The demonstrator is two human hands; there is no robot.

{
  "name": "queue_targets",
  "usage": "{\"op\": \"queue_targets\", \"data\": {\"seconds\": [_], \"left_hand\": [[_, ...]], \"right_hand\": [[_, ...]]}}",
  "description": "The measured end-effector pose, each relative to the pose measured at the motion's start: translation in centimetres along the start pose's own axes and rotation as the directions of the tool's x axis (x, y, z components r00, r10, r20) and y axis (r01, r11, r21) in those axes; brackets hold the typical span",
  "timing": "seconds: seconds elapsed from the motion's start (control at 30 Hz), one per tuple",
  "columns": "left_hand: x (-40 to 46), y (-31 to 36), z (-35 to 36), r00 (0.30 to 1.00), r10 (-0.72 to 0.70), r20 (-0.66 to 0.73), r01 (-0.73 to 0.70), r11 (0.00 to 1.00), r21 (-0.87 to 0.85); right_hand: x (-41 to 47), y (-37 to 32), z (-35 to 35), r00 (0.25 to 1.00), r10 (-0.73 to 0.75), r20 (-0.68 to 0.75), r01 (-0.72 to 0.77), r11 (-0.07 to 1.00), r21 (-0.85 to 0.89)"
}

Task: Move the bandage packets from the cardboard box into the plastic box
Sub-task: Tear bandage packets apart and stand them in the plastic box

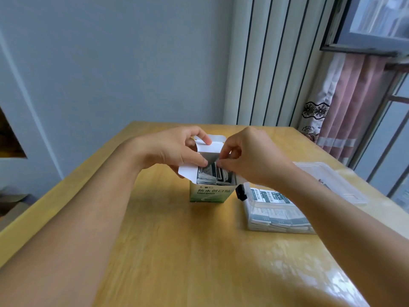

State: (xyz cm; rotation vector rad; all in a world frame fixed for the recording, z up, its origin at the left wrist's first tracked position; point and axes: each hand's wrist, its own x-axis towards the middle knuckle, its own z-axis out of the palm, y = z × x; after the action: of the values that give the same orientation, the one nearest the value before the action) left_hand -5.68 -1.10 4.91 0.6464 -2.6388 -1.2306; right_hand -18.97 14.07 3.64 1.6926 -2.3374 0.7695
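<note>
A green and white cardboard box (210,193) stands upright mid-table with its white top flaps folded open. Several grey bandage packets (211,176) stand inside it. My left hand (174,147) grips the box's top, thumb on the back flap and fingers at the left flap. My right hand (247,156) reaches into the opening from the right and pinches the upper edge of a packet with fingertips and thumb. To the right lies the clear plastic box (250,200), with rows of packets (276,216) inside; my right forearm hides part of it.
The plastic box's clear lid (332,180) lies behind it near the table's right edge. The wooden table (177,251) is bare in front of me. Curtains and a window frame stand at the right, and a grey wall rises behind.
</note>
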Motion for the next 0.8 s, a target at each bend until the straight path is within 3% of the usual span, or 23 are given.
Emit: {"op": "queue_targets", "data": {"seconds": [0.37, 0.8], "left_hand": [[-0.3, 0.8, 0.9, 0.996, -0.082, -0.045, 0.091, 0.962, 0.257], [-0.3, 1.7, 1.7, 0.997, -0.036, -0.066, 0.058, 0.931, 0.359]], "right_hand": [[-0.1, -0.1, -0.4, 0.992, -0.021, 0.128, 0.01, 0.996, 0.087], [0.1, 0.1, 0.1, 0.996, -0.003, 0.084, -0.007, 0.994, 0.11]]}}
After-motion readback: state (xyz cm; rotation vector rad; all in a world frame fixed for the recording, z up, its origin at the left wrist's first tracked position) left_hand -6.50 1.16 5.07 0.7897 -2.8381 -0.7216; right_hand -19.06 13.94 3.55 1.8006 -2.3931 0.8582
